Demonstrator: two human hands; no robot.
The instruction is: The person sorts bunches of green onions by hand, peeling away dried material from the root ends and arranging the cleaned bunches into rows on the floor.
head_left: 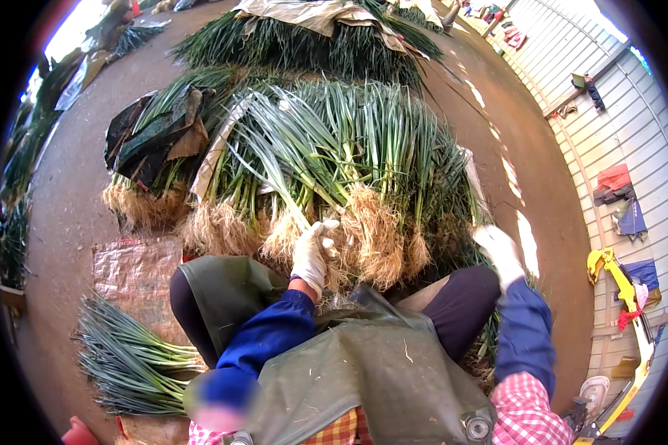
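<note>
Left hand (pixel 309 256) clamps onion stalks (pixel 294 208); whether the blurred right hand (pixel 499 251) grips anything, I cannot tell.

White-gloved grips (pixel 311 256) (pixel 500 252): 2, near centre and at 3 o'clock.
Blue sleeves (pixel 271 330) (pixel 525 337): 2, at 7 and 4.
Green-stalk heaps (pixel 371 141) (pixel 297 48) (pixel 147 204): 3, two at 12, one at 10; rim heaps run together.
Dark cloth (pixel 159 144): 1, at 10.
Low stalk pile (pixel 126 348): 1, at 8.
Olive apron (pixel 297 374): 1, at 6.
Yellow pole (pixel 628 293): 1, at 4.
Single stalks: too crowded to count.
</note>
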